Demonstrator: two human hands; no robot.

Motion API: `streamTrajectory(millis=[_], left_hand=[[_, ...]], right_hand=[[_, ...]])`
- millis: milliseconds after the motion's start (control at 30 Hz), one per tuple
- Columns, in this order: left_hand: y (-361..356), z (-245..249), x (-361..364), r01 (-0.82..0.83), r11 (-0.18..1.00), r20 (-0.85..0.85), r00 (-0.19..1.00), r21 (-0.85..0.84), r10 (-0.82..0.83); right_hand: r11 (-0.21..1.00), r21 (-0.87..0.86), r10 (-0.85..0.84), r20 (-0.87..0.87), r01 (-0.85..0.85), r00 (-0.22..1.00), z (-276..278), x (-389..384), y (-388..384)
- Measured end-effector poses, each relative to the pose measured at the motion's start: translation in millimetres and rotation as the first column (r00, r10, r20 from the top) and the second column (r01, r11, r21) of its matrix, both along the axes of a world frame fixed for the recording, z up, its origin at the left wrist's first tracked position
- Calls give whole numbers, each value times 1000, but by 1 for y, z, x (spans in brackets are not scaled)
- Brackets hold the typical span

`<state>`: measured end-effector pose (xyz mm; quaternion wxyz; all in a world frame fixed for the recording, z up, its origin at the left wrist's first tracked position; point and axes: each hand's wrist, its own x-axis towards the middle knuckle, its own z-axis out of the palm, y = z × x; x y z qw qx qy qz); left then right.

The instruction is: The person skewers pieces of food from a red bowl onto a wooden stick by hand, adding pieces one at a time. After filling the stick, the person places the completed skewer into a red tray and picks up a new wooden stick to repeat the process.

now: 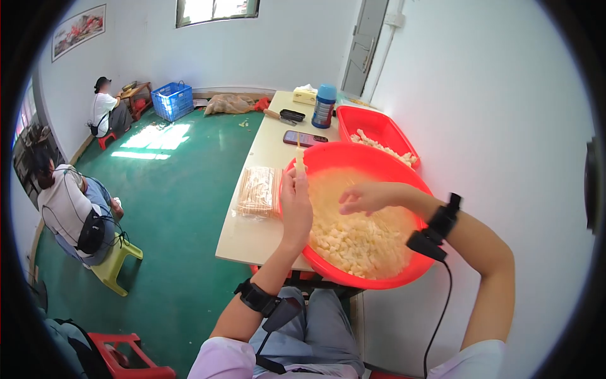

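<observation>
My left hand (295,205) is closed around a thin wooden skewer, held upright at the left rim of a large red basin (322,153). Pale chunks (300,159) are threaded on the skewer above my fingers, and its bare tip sticks out on top. Cloudy yellowish liquid and many small pale chunks (356,246) fill the basin. Over the middle of it hovers my right hand (367,198), its fingers loosely bent and apart, with nothing visible in them. A clear plastic pack of wooden skewers (257,191) lies on the table just left of my left hand.
Behind the basin are a red tub (372,120) with pale pieces, a blue-capped jar (324,104), a phone (305,138) and a tissue box (305,95). A wall borders the right side. Two people sit at left, one on a green stool (118,264). A blue crate (172,101) stands farther back.
</observation>
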<state>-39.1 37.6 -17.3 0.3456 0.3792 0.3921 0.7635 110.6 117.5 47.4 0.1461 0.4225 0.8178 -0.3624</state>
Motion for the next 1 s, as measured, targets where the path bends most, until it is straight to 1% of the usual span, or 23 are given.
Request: streamTrajectory(millis=[67, 167, 233, 267, 300, 333, 433, 467, 533, 567, 633, 667, 733, 767, 867, 933, 967, 1000], left_hand=[[0, -1, -1, -22, 1000, 19, 1000, 15, 22], [0, 0, 0, -42, 998, 41, 998, 37, 41], [-3, 5, 2, -50, 996, 70, 997, 72, 45], [-5, 8, 1, -24, 997, 79, 997, 69, 18], [-7, 10, 1, -1, 998, 89, 996, 64, -4], [-10, 10, 0, 18, 998, 102, 994, 53, -24], [-5, 6, 0, -8, 999, 76, 997, 37, 5], [-6, 8, 1, -43, 999, 56, 998, 31, 41], [-10, 15, 3, -106, 994, 11, 994, 18, 106], [-10, 13, 2, -94, 995, 1, 996, 16, 94], [-7, 8, 1, -64, 998, -17, 998, 20, 64], [-6, 7, 0, -86, 996, -48, 995, 16, 87], [-7, 7, 1, -122, 992, -113, 986, 15, 123], [-7, 7, 1, -112, 994, -92, 989, 7, 112], [-6, 8, 3, -80, 997, -37, 996, -2, 80], [-3, 6, 3, -76, 997, -20, 997, -11, 76], [-6, 7, 2, -57, 996, -21, 998, -65, 56], [-6, 6, 2, -54, 997, -18, 998, -53, 54]], right_hand=[[991, 130, 10, 15, -12, 1000, -18, -28, 22], [911, 338, 234, 50, -237, 971, -56, -65, 74], [904, 303, 239, 227, -302, 944, -55, -87, 73], [899, 280, 245, 311, -336, 918, -53, -97, 70], [902, 250, 249, 366, -353, 896, -49, -101, 67], [910, 222, 252, 374, -350, 893, -46, -100, 62], [948, 127, 241, 303, -290, 922, -20, -95, 32], [954, 102, 243, 290, -283, 925, -14, -94, 24], [950, 71, 272, 281, -303, 920, -12, -95, 15], [945, 64, 292, 272, -320, 917, -10, -94, 10], [928, 55, 340, 283, -369, 897, -18, -84, 6], [918, 55, 361, 289, -392, 887, -22, -77, 5], [923, -3, 372, 259, -385, 891, -38, -62, 5], [926, -30, 371, 245, -376, 896, -42, -53, 2], [857, 137, 481, 132, -497, 867, -38, -18, -15], [846, 207, 462, 173, -491, 870, -28, 0, -39], [841, 236, 450, 192, -486, 872, -22, 10, -50], [847, 265, 430, 171, -462, 887, -17, 19, -60]])
